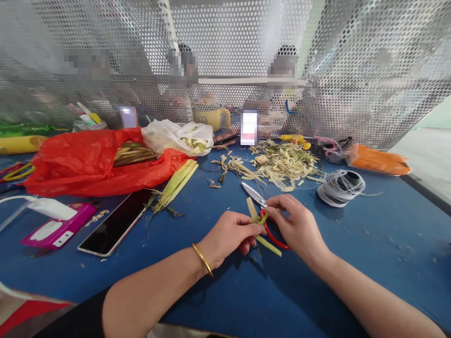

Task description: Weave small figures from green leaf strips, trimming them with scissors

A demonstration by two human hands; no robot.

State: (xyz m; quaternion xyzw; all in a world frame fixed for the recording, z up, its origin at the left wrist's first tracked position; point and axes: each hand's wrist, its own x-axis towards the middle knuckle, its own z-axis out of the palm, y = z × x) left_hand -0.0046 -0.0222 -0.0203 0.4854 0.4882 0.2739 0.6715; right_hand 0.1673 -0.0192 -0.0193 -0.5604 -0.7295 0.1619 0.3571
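Between my two hands is a small crossed piece of pale green plant strips (269, 246), like dried leaf or husk. My left hand (237, 234), with a gold bangle at the wrist, pinches it near the crossing. The fingertips of my right hand (295, 220) are closed on a short green end at the upper right. Behind them on the table lie red-handled scissors (254, 193), blades pointing to the upper left; part of the handle is hidden by my right hand. A thin thread is faintly visible near the right fingers.
A spool of white thread (341, 188) stands at right. Leaf scraps (285, 162) are heaped behind my hands. Leftward lie a bundle of strips (178, 184), a red plastic bag (81, 162), a phone (118, 223) and a purple power bank (58, 227). Perforated metal panels (229, 42) close the back.
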